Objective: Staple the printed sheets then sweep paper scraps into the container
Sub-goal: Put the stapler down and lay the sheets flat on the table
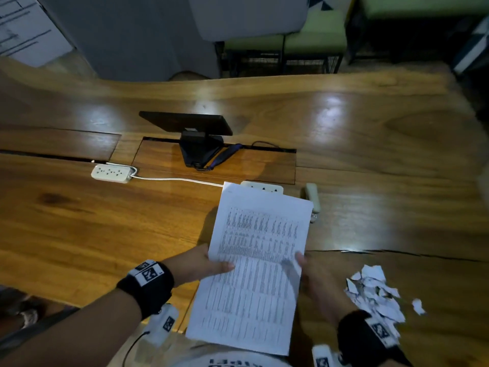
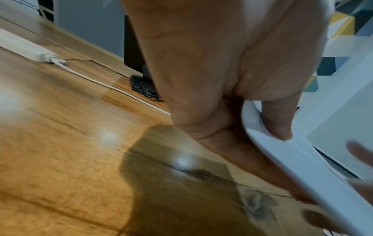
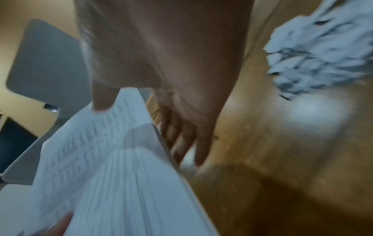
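Wooden table [image 1: 132, 221]: printed sheets [image 1: 254, 266] lifted above near edge, left hand [image 1: 197, 264] and right hand [image 1: 316, 278] pinching opposite sides; scraps [image 1: 375, 298] right.

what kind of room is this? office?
Probably an office or meeting room. A long wooden table has a cable hatch, two power strips and a small black screen on a stand; green chairs stand across it. Both hands hold printed sheets.
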Motion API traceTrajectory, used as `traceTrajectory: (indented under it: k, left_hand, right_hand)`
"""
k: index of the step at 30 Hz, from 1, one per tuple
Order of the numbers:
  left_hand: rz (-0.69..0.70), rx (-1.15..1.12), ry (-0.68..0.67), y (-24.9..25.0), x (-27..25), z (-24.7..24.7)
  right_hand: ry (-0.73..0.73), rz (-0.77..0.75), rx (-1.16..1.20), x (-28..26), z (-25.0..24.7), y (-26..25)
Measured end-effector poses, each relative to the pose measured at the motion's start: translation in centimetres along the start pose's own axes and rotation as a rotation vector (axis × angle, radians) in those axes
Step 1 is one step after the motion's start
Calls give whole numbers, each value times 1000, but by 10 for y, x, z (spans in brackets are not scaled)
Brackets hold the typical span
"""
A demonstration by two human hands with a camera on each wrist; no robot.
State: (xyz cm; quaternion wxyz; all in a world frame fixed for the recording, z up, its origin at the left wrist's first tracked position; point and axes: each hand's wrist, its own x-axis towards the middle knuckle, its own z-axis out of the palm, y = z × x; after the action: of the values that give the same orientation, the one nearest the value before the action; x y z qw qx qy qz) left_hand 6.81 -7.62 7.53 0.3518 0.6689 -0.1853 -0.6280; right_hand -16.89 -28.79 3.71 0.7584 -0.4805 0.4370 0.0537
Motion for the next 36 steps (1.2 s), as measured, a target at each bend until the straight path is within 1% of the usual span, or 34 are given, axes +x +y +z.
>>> traceTrajectory:
  k: [1, 2, 5, 7, 9, 11, 14, 18, 21, 25, 27, 29, 31, 34, 36]
  left_hand:
    - [6, -19, -8, 3, 3, 3]
    - [2, -30, -9, 5, 7, 6]
    - [-24, -43, 44, -4, 21, 17]
    - [-46, -95, 135, -18, 33, 25]
    - [-113, -132, 276, -33, 43, 34]
    - [-191, -124, 367, -47, 50, 45]
    - [-217, -44, 408, -64, 55, 58]
    - [-215, 12, 483, -78, 53, 65]
    - [-227, 84, 512, -84, 51, 66]
    - [-237, 219, 527, -81, 42, 69]
    - [-225, 300, 510, -82, 39, 69]
    - [-219, 418, 488, -88, 35, 66]
    - [-241, 545, 463, -98, 32, 65]
    - [-244, 698, 419, -108, 30, 68]
    - [-252, 738, 410, -110, 27, 69]
  right_hand:
    - [-62, 45, 17, -9, 0, 9]
    - [-80, 57, 34, -17, 1, 14]
    - [-26, -4, 73, -23, 0, 25]
    - [44, -20, 40, -14, -1, 34]
    - [123, -9, -65, 0, -2, 44]
    - [169, 3, -197, 15, -3, 53]
    - [166, 8, -402, 33, -4, 64]
    - [174, 19, -543, 43, -1, 73]
    - [231, 6, -656, 47, 4, 76]
    - [308, -13, -796, 37, 5, 83]
    - [319, -22, -922, 25, 1, 89]
    - [286, -32, -1028, 11, 0, 96]
    - [241, -22, -1015, -7, 3, 105]
    - [131, 34, -868, -40, -2, 126]
    - [105, 85, -755, -59, -16, 156]
